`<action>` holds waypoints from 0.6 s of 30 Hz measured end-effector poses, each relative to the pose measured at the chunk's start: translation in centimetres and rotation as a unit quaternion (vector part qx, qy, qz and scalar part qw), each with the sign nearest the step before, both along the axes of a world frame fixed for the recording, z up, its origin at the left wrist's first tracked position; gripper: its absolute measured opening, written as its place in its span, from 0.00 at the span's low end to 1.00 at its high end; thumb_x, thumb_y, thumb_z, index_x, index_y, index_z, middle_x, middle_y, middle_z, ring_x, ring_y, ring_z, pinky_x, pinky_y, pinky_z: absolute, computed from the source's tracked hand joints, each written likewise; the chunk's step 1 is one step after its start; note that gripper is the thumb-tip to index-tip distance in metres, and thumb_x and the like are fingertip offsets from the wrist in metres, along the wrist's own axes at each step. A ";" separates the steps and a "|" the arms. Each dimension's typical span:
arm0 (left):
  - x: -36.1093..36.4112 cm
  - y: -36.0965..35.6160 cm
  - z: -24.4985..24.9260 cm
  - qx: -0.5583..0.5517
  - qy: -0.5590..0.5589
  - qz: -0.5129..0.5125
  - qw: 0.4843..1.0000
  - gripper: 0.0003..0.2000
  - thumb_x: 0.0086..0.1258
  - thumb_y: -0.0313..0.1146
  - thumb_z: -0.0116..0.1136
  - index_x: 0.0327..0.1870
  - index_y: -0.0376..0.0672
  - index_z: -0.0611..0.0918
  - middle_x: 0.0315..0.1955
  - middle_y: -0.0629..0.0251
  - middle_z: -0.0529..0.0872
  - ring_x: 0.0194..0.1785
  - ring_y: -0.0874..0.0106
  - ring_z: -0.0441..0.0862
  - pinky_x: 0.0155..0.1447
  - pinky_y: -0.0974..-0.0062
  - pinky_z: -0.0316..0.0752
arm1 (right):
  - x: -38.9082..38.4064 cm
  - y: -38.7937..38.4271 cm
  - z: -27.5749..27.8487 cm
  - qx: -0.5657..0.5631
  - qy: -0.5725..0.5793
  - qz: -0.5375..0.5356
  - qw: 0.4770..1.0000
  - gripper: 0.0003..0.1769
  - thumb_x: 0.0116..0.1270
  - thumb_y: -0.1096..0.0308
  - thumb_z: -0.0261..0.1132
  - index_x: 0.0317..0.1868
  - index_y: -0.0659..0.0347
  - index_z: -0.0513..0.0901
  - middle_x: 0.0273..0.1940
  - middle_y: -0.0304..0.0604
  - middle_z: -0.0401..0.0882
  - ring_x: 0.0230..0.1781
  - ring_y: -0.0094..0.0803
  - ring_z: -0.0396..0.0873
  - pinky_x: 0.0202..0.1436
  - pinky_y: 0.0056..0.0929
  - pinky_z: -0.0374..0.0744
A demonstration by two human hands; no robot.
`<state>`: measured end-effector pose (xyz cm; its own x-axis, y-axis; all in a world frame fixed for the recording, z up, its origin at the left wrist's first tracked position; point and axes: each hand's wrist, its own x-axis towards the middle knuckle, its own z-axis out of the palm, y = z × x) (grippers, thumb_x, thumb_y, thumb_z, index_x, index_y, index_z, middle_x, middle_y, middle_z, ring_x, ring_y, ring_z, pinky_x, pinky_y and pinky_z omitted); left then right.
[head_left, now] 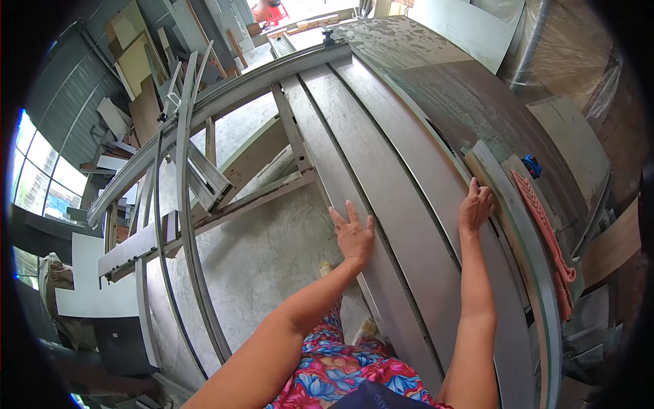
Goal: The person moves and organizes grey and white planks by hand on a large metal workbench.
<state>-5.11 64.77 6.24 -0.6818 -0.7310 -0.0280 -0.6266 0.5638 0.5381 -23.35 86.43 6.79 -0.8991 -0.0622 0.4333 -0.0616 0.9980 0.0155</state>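
My left hand (355,238) lies flat on the grey metal sliding table (354,143) of a panel saw, its fingers spread over a strip beside a dark groove. Further right, my right hand (477,206) rests by the right edge of the metal top, close to the long fence (507,198). Its fingers are bent and held together, the index finger pointing forward. Whatever may be under those fingers is hidden. Ahead of this hand, a dark slot (439,133) runs along the table, with what looks like the saw blade in it.
A pink ribbed strip (545,228) and a small blue object (531,165) lie right of the fence. An open metal frame (293,129) with long rails (184,170) extends left over the concrete floor (266,259). Boards (139,75) lean at the back left.
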 end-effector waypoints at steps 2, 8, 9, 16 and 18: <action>-0.4 -0.5 -0.2 -0.007 0.010 0.000 1.000 0.35 0.65 0.48 0.53 0.70 0.45 0.57 0.67 0.35 0.46 0.65 0.39 0.59 0.64 0.57 0.63 | -0.7 -1.2 0.2 -0.010 0.015 0.008 1.000 0.19 0.63 0.71 0.58 0.56 0.50 0.77 0.43 0.40 0.71 0.47 0.37 0.72 0.46 0.40 0.73; -0.7 -1.4 -1.5 -0.018 0.059 -0.023 0.998 0.34 0.64 0.45 0.55 0.69 0.45 0.58 0.66 0.34 0.46 0.64 0.37 0.58 0.64 0.56 0.61 | -4.5 -8.3 2.5 -0.055 0.061 0.133 0.988 0.23 0.58 0.67 0.65 0.56 0.49 0.76 0.49 0.37 0.73 0.52 0.36 0.71 0.52 0.41 0.71; -0.7 -1.5 -1.3 -0.016 0.065 -0.028 0.997 0.34 0.64 0.45 0.55 0.69 0.45 0.58 0.66 0.33 0.46 0.64 0.37 0.58 0.64 0.56 0.61 | -5.7 -9.8 2.9 -0.061 0.050 0.149 0.986 0.23 0.58 0.67 0.65 0.56 0.49 0.76 0.49 0.36 0.73 0.52 0.36 0.71 0.52 0.41 0.71; -1.1 -2.7 -0.6 0.007 0.072 -0.041 0.997 0.33 0.64 0.44 0.57 0.68 0.46 0.60 0.66 0.33 0.45 0.64 0.37 0.57 0.64 0.56 0.61 | -13.4 -17.3 0.0 0.004 0.007 0.135 0.991 0.15 0.61 0.66 0.62 0.50 0.52 0.77 0.47 0.39 0.76 0.52 0.35 0.73 0.52 0.42 0.72; -1.3 -3.1 -0.6 0.011 0.071 -0.041 0.997 0.32 0.64 0.44 0.57 0.68 0.46 0.61 0.66 0.33 0.45 0.64 0.37 0.57 0.64 0.55 0.61 | -14.9 -18.3 -0.7 0.034 -0.020 0.104 0.994 0.12 0.63 0.66 0.58 0.48 0.53 0.78 0.45 0.40 0.77 0.51 0.36 0.74 0.52 0.41 0.73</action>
<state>-6.42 61.66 5.60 -0.7370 -0.6734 0.0587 -0.4954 0.5972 0.6309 -38.25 68.08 6.10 -0.8803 -0.2771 0.3850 -0.2692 0.9601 0.0754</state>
